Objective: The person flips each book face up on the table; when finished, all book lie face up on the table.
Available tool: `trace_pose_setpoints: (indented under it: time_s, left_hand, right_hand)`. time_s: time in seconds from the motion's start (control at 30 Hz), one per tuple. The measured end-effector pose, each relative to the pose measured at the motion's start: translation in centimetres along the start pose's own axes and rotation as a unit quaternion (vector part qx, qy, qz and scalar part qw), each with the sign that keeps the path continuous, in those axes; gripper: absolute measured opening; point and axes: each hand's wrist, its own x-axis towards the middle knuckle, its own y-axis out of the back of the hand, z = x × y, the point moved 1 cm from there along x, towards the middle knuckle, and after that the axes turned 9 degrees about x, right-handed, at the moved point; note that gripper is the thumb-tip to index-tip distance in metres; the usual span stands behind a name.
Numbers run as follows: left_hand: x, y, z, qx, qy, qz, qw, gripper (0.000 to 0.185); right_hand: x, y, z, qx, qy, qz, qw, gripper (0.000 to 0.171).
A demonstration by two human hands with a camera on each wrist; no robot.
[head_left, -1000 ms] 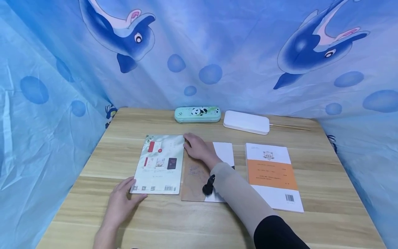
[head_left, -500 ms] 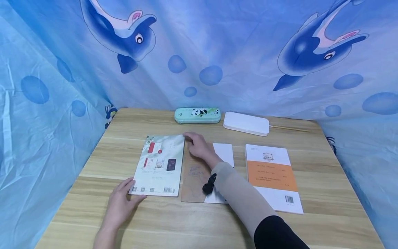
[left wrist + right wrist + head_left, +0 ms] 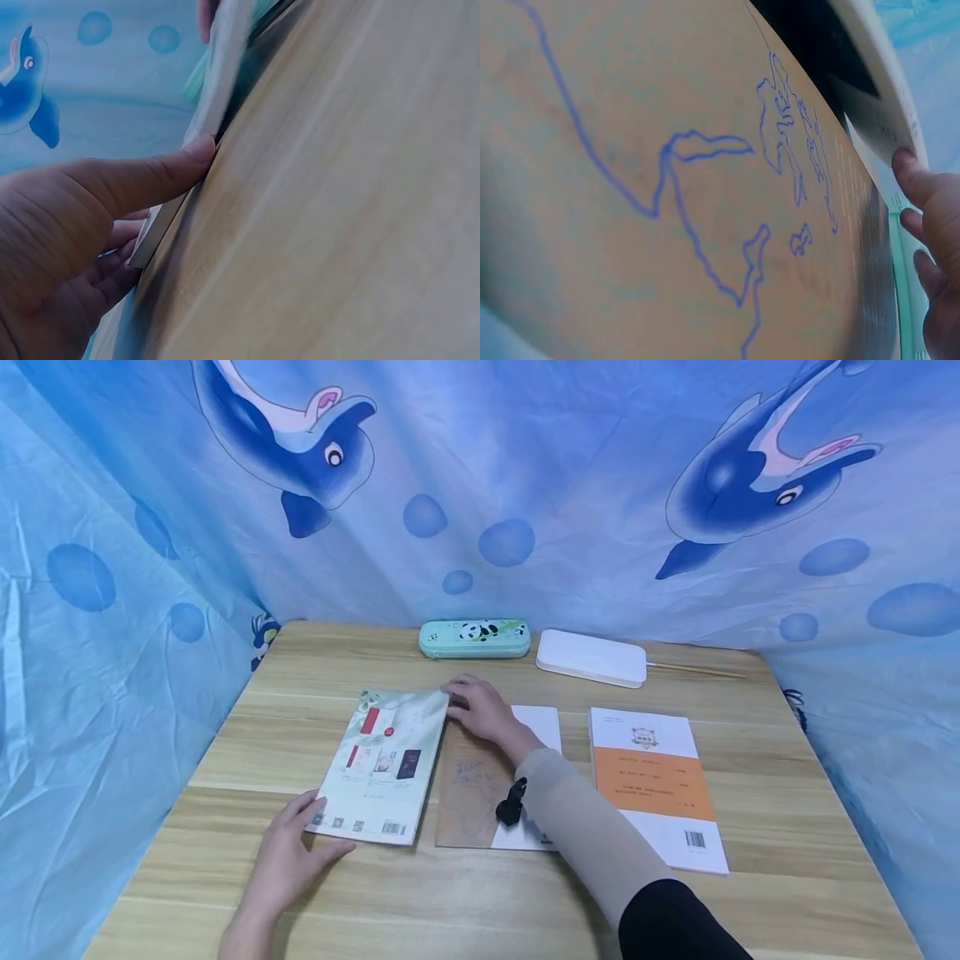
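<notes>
A pale green book (image 3: 378, 768) lies at the left of the table, its right side tilted up off the wood. My right hand (image 3: 483, 714) pinches its top right corner; in the right wrist view the thumb (image 3: 906, 169) presses the book's edge. My left hand (image 3: 281, 864) holds the bottom left corner, fingers at the left side and thumb along the bottom edge, as the left wrist view shows at the book's edge (image 3: 157, 236). Beneath my right forearm lies a brown-and-white book (image 3: 468, 802) with blue line drawings, partly hidden.
An orange-and-white book (image 3: 660, 781) lies to the right. Along the back stand a mint pencil case (image 3: 474, 642) with a panda and a white flat case (image 3: 591, 658), with a thin wooden stick (image 3: 697, 671) at its right end. A blue dolphin-print curtain (image 3: 585, 485) closes the back and sides.
The pale green book's right side has risen off the table, and the book has turned slightly, its bottom right corner shifting left and nearer. Both hands keep their corners.
</notes>
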Motion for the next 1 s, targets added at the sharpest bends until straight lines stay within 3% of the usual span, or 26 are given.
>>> trace_pose_setpoints:
  time_s: [0.33,0.6,0.77,1.0]
  left_hand:
    - [-0.5,-0.1,0.0,-0.016,-0.025,0.032,0.999,0.086]
    - [-0.8,-0.2,0.0,-0.016,-0.063,0.078,0.9948,0.069]
    - [-1.2,0.1,0.1,-0.014,-0.036,0.097,0.9946,0.058]
    - [-1.1,0.1,-0.2,-0.038,-0.01,0.165,0.9854,0.043]
  right_hand:
    - [-0.5,0.7,-0.1,0.027,0.01,0.02,0.999,0.04]
    - [-0.6,0.8,-0.1,0.114,0.023,0.044,0.992,0.037]
    - [-0.3,0.9,-0.4,0.162,0.029,0.05,0.985,0.029]
    - [0.0,1.3,-1.0,0.205,0.04,0.063,0.976,0.025]
